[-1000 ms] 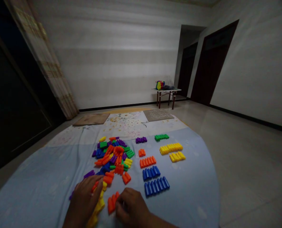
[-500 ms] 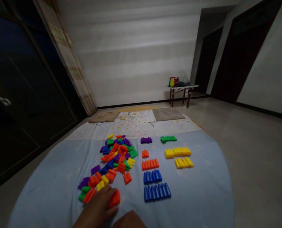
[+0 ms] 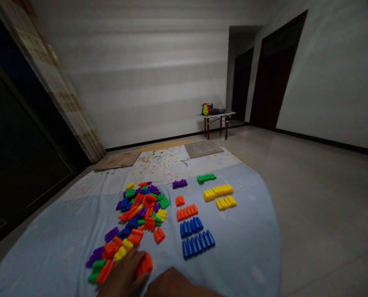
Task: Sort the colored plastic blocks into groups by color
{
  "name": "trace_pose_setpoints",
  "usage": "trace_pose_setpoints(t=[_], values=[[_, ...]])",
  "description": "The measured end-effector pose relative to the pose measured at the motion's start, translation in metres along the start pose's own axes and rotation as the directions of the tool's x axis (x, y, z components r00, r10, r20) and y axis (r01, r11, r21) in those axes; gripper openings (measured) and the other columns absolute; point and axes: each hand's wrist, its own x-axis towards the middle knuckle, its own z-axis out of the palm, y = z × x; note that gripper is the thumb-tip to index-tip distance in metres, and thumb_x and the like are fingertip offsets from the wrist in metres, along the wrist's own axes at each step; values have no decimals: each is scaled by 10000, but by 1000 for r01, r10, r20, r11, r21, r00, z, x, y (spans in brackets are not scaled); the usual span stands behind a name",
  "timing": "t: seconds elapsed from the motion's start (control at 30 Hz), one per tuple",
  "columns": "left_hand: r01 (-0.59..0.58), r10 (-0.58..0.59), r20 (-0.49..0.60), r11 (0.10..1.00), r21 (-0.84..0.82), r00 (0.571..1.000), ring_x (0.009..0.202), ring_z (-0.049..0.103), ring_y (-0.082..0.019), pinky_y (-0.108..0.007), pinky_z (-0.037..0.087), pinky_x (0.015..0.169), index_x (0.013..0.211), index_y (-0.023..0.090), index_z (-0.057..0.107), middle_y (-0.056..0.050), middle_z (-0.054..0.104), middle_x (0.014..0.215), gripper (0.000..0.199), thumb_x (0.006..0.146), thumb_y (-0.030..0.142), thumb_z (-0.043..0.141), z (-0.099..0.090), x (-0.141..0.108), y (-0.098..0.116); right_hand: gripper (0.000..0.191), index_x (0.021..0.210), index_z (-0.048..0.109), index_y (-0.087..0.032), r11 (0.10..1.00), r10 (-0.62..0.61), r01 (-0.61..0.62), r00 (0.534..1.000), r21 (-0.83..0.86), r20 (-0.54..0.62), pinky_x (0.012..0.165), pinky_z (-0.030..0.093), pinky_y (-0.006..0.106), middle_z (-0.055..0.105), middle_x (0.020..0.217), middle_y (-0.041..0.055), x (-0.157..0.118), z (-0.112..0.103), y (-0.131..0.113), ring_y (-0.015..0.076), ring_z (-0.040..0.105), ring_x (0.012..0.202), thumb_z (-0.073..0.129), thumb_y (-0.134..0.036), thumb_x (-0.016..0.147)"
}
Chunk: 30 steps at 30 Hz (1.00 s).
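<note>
Bare hands at a cloth-covered bench point(image 3: 162, 145). The fingers of the left hand point(image 3: 123, 272) close on an orange plastic piece point(image 3: 145, 265) at the near edge of the view. The right hand point(image 3: 174, 284) lies just beside it, cropped by the lower border; its fingers are hidden, so whether they are open or closed cannot be told. Loose green pieces point(image 3: 96, 271) and yellow pieces point(image 3: 123, 249) crowd the left hand, which partly covers its neighbours. Beyond them spreads a mixed heap point(image 3: 146, 202); a separate orange block point(image 3: 159, 235) lies between heap and rows. To the right, on the blue cloth point(image 3: 242, 243), stand two blue rows point(image 3: 198, 245), two orange groups point(image 3: 187, 212), two yellow groups point(image 3: 218, 192), a purple group point(image 3: 179, 184) and a green row point(image 3: 206, 178). A brown mat point(image 3: 118, 161) and a grey mat point(image 3: 204, 149) occupy the far end. Background: a small table point(image 3: 230, 113) bearing a multicoloured bag point(image 3: 207, 109).
</note>
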Motion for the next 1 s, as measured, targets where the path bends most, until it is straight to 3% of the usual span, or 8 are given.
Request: trace_pose_setpoints(t=[0.1,0.13,0.23,0.37,0.5,0.67,0.8,1.0], values=[[-52,51,-28,999,-15,998,1197,498,-261,-411,365,1032,1119,232,633,-93,577,1261,432,723,382,549,3,3,-4,234,634,596,-200,996,95,-94,984,13,-150,503,322,201,577,586,-38,-6,-42,21,93,508,536,542,-348,808],[-64,63,-46,998,-29,997,1199,496,-264,-416,364,1033,1119,242,634,-87,580,1259,436,721,404,558,5,4,-5,279,622,572,-184,983,181,-178,952,36,-245,503,314,199,551,578,-34,-8,-59,32,85,486,528,499,-340,841],[-88,76,-126,992,-90,989,1188,505,-275,-425,390,1014,1120,275,630,-71,583,1256,449,709,449,584,11,8,-8,410,546,461,-176,921,384,-367,797,131,-466,479,286,200,434,508,-41,-17,-101,69,83,408,484,403,-387,892],[-172,140,-175,969,-180,975,1155,531,-271,-416,420,990,1106,267,628,-75,610,1207,434,701,422,608,13,24,7,400,559,449,-180,896,422,-412,669,167,-612,528,309,223,438,530,-28,-38,-121,117,102,423,523,396,-407,884],[-263,217,-200,934,-242,956,1127,538,-243,-402,417,983,1095,241,621,-85,603,1169,393,724,365,592,1,51,41,382,537,441,-178,876,469,-447,694,184,-546,509,280,227,419,499,-36,-53,-107,141,96,408,494,428,-389,856],[-315,274,-170,896,-312,947,998,576,-218,-386,444,910,1092,199,609,-90,594,1057,383,732,328,574,-22,93,80,370,528,450,-172,862,503,-456,711,223,-492,496,273,219,424,490,-41,-53,-99,146,85,401,477,443,-366,843],[-303,281,-115,880,-365,953,975,573,-212,-366,434,901,1128,196,594,-86,575,1071,433,715,322,597,-29,117,90,368,532,465,-168,846,530,-473,702,246,-475,497,280,214,444,497,-38,-52,-100,149,86,418,485,444,-364,842],[-308,322,-30,869,-387,946,1005,559,-211,-335,413,920,1106,218,618,-76,584,1091,431,685,309,620,-30,132,98,361,547,478,-165,830,556,-494,695,259,-457,499,282,213,461,506,-34,-53,-98,151,90,439,496,444,-368,843]])
